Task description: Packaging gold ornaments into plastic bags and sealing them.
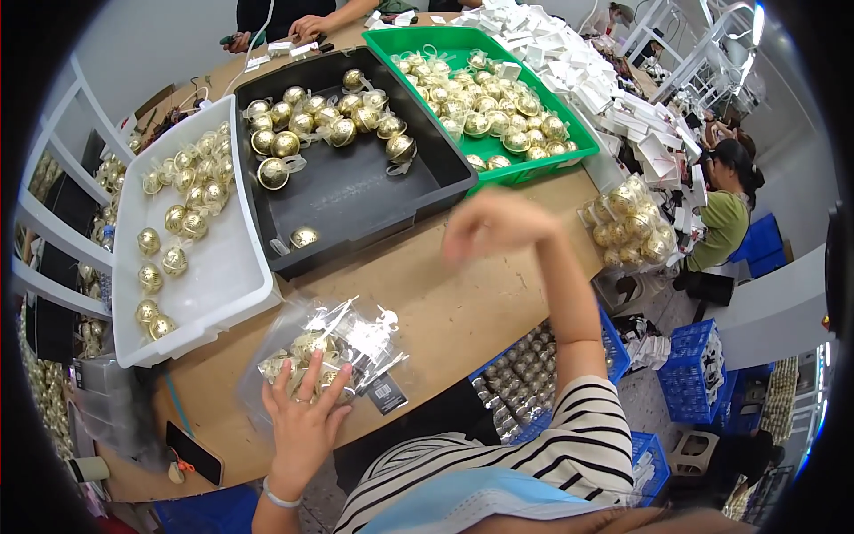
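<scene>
My left hand (302, 418) lies flat on a clear plastic bag (334, 351) of gold ball ornaments at the near edge of the wooden table (445, 294), fingers spread over it. My right hand (494, 222) is raised and blurred above the table, just below the green tray (463, 40). Its fingers look curled, and I cannot make out anything in it. The black tray (356, 191) with gold balls lies between the two hands, further back.
A white tray (227, 267) of gold balls stands on the left. A bag of gold balls (632, 222) rests at the table's right edge, white boxes (587, 80) behind it. Blue crates (694, 378) stand on the floor. Another person's hand (307, 27) rests at the far edge.
</scene>
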Motion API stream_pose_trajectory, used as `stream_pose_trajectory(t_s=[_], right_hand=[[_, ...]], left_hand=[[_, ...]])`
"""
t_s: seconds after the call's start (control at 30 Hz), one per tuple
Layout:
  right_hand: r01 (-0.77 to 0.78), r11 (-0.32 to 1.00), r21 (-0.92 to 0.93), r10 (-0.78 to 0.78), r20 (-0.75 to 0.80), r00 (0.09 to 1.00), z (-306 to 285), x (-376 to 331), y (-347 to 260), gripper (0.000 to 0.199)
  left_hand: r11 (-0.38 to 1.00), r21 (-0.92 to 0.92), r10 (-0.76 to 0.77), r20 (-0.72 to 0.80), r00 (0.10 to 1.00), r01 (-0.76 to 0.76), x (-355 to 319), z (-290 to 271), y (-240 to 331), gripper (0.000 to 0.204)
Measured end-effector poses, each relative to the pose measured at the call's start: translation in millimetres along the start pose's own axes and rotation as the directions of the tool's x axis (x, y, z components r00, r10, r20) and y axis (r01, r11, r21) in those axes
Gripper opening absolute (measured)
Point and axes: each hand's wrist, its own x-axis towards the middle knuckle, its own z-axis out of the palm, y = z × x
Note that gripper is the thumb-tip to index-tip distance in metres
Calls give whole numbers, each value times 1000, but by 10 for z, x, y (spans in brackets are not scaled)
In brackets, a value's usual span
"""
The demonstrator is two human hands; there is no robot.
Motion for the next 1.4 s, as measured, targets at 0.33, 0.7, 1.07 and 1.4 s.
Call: stream_pose_trajectory(t_s=[0.33,0.7,1.07,1.4], right_hand=[[-552,753,-358,550,-118,827,-1065,433,1575,75],[-96,988,-124,-22,-718,696,495,-288,348,63],[108,994,-12,-70,-828,556,1358,148,-45,67],[379,450,809,224,-513,829,1514,-349,-191,64]], left_hand=[[991,94,97,-51,994,-92,121,7,39,59],[979,31,204,-115,972,-202,186,93,-116,58],[960,26,280,-181,943,-280,254,232,-148,47],[961,33,275,-186,943,-274,270,227,-130,45]])
